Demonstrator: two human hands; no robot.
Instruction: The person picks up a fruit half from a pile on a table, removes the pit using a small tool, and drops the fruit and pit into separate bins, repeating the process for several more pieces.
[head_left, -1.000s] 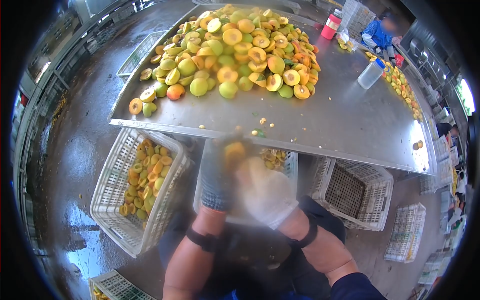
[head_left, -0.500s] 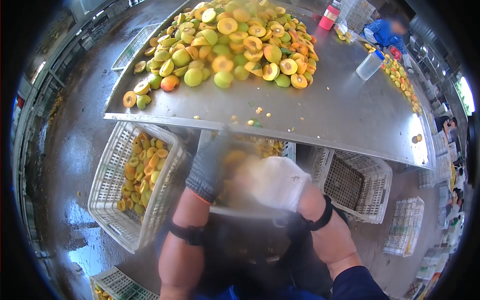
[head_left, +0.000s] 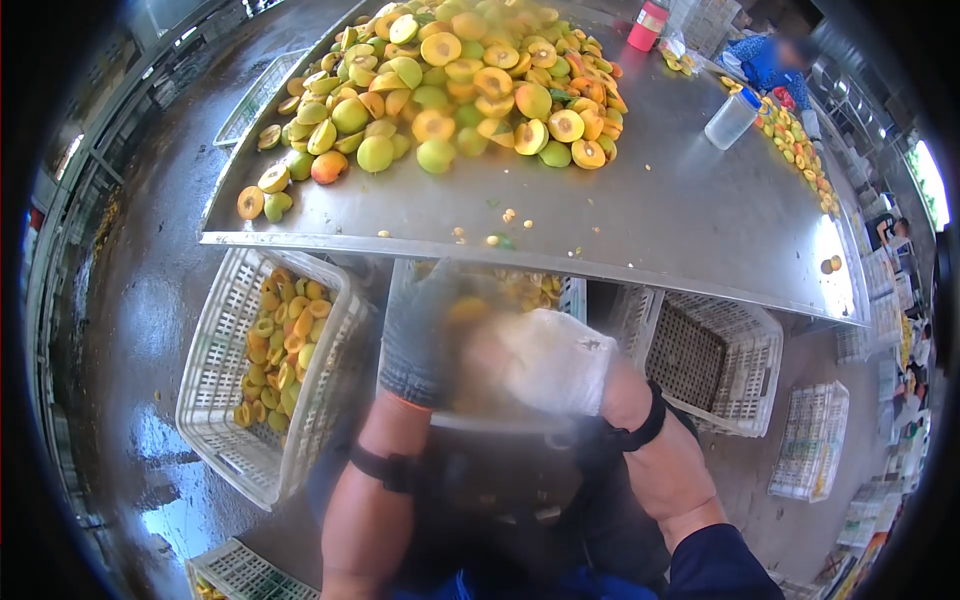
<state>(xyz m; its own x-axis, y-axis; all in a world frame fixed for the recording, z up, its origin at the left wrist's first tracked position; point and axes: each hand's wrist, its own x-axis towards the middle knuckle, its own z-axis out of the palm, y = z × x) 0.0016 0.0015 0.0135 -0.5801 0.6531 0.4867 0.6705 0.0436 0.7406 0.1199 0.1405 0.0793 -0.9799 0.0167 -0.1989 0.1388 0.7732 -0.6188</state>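
My left hand, in a dark grey knit glove, is raised over the crate below the table edge. Beside its fingers is a blurred yellow-orange stone fruit, between my two hands; a smear hides how it is gripped. My right hand, in a white covering, is close by on the right with bent, blurred fingers pointing at the fruit. Whatever those fingers hold is hidden. Beneath both hands, a white crate holds fruit pieces. A heap of halved stone fruit lies on the metal table.
A white crate of fruit halves stands at left, another crate at right. The table's front edge crosses before my hands. A clear jar with a blue lid and a red bottle stand on it. A person in blue sits beyond.
My left hand has shifted slightly right, closer to my right hand. The view has turned a little, so the table and crates appear slightly moved. The fruit stays between my hands.
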